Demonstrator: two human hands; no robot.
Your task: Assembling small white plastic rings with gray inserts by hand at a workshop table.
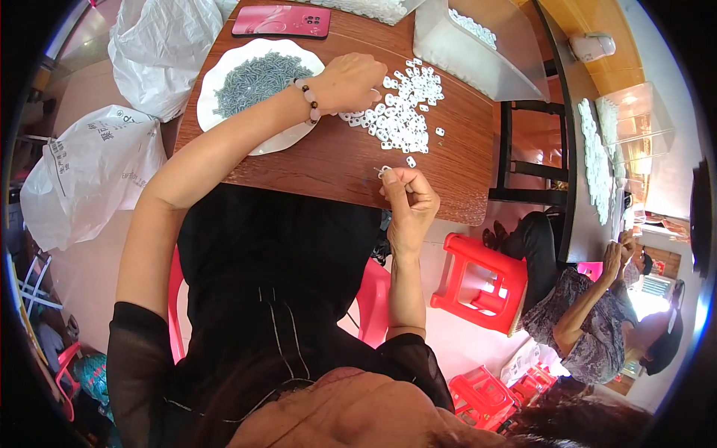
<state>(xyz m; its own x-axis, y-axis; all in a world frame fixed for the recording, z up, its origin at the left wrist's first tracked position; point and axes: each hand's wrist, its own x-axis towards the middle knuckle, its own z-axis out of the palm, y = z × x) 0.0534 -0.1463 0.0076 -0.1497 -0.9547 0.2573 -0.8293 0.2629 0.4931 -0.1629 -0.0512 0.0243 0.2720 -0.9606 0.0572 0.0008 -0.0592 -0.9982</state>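
Note:
My left hand point(353, 82), wearing a bead bracelet point(308, 101), reaches across to the heap of small white plastic pieces with holes point(403, 123). Its fingers are bent and closed at the heap's left edge; what they pinch, if anything, is hidden. Near the table's front edge my right hand point(411, 201) is closed, with a small white plastic piece point(384, 172) between thumb and forefinger. A thin pin-like bit seems to stick out beside that piece. Under my left forearm stands a scalloped white plate point(208, 97) full of small grey-blue rods point(265, 78).
A pink phone point(281, 22) lies at the table's far left. Behind the heap stands a translucent bin point(478, 63) with white pieces. White sacks point(93, 175) stand at left. A red stool point(482, 284) and a co-worker point(590, 321) at a dark table point(579, 216) are at right.

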